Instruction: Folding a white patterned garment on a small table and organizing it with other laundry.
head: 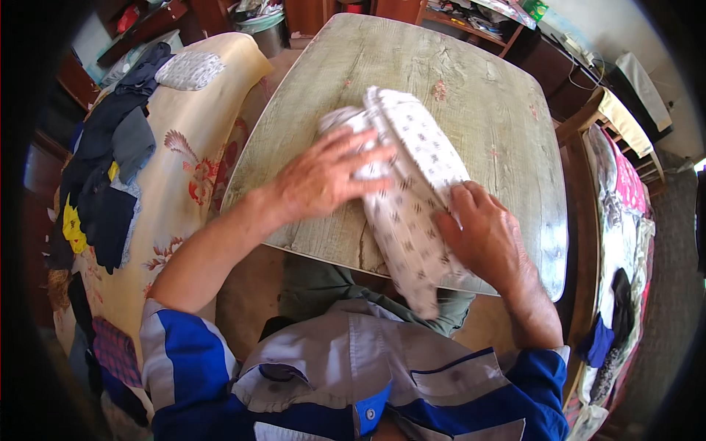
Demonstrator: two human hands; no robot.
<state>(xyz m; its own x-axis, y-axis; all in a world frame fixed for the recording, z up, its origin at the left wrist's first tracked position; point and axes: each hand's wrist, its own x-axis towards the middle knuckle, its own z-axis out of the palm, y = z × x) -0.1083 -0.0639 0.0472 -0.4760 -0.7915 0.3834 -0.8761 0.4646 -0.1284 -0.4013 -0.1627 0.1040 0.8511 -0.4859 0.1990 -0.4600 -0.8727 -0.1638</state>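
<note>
A white cloth garment with small dark marks [408,215] lies partly folded on the wood-patterned table [485,110]; its lower end hangs over the near edge, towards my lap. My left hand [336,173], slightly blurred, rests or hovers over the cloth's left part with its fingers spread. On the right side of the cloth is my right hand [480,226], its thumb and fingers closed on the edge of the fabric. What lies between the cloth's layers is hidden.
To the left, a sofa or bed with a cream floral cover [182,121] bears a folded patterned cloth [190,70] and a heap of dark clothes [105,165]. A wooden chair [623,132] and a bed with clothes [623,264] stand at the right. A bin [267,36] is behind.
</note>
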